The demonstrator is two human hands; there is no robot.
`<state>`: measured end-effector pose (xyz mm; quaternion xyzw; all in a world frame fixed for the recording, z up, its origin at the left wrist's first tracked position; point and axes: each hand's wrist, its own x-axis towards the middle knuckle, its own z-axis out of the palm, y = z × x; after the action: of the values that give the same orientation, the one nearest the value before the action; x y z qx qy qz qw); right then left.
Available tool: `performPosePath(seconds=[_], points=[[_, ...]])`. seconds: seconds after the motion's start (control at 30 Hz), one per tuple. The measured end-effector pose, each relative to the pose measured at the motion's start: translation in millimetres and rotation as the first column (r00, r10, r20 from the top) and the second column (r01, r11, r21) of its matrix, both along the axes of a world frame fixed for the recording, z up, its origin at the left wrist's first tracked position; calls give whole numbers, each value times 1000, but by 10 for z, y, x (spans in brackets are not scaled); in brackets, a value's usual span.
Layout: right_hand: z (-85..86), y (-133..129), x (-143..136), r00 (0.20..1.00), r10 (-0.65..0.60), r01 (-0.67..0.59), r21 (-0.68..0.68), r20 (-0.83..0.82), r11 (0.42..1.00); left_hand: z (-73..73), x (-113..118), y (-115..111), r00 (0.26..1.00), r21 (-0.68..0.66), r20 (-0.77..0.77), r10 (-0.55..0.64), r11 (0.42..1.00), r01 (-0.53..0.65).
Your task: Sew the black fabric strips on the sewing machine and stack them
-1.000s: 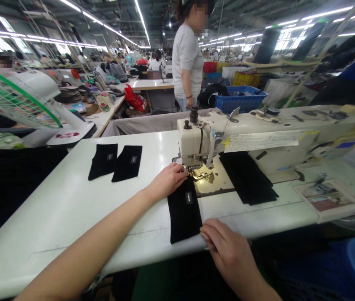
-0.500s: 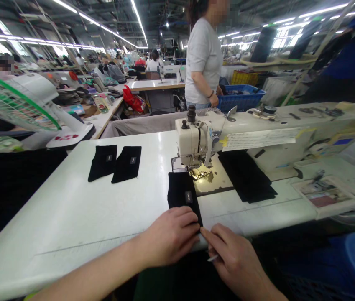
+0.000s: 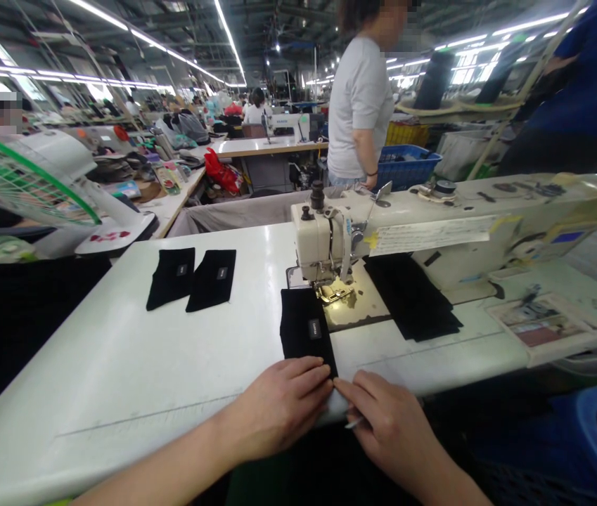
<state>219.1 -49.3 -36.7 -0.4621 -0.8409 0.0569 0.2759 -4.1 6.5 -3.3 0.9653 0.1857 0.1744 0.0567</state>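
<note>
A black fabric piece point(image 3: 298, 327) with a small dark label lies at the table's front, its right edge beside the presser foot of the sewing machine point(image 3: 324, 246). Over its near end, my left hand point(image 3: 285, 397) is closed, fingers pressed together on the cloth. My right hand point(image 3: 390, 422) pinches the near right corner of the same piece between thumb and forefinger. A pale, pointed metal tool point(image 3: 354, 423) sticks out from under the right fingers; its kind cannot be made out.
Two labelled black pieces point(image 3: 211, 281) lie left on the white table point(image 3: 145, 379). A stack of black pieces point(image 3: 414, 299) lies under the machine arm. A fan point(image 3: 29, 176) stands left, a blue basket point(image 3: 588, 422) at lower right. A person point(image 3: 361, 105) stands behind the machine.
My left hand has slid slightly toward me along the fabric; the right hand keeps its pinch at the corner. The person behind has shifted right, and the view has tilted slightly.
</note>
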Motion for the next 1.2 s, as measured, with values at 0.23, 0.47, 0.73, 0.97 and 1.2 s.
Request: performPosePath(seconds=[0.23,0.47,0.73,0.97,1.2], points=[[7,161,-20,998,-28,31,-61,61,998,4,-10,154,1000,-8,5,26,1000,-26],[52,376,-47,993,-58,67,-87,102,994,-24,-24,376,1000,0,15,-2,1000,2],[118,607,-109,983,-92,113,-133,157,985,-20,-25,577,1000,29,7,-1,1000,1],[172,776,-153,974,-123,157,-172,191,972,-34,-48,753,1000,16,8,10,1000,-10],[224,940,-176,968,-133,176,-200,213,964,-54,-76,938,1000,-10,28,1,1000,-1]])
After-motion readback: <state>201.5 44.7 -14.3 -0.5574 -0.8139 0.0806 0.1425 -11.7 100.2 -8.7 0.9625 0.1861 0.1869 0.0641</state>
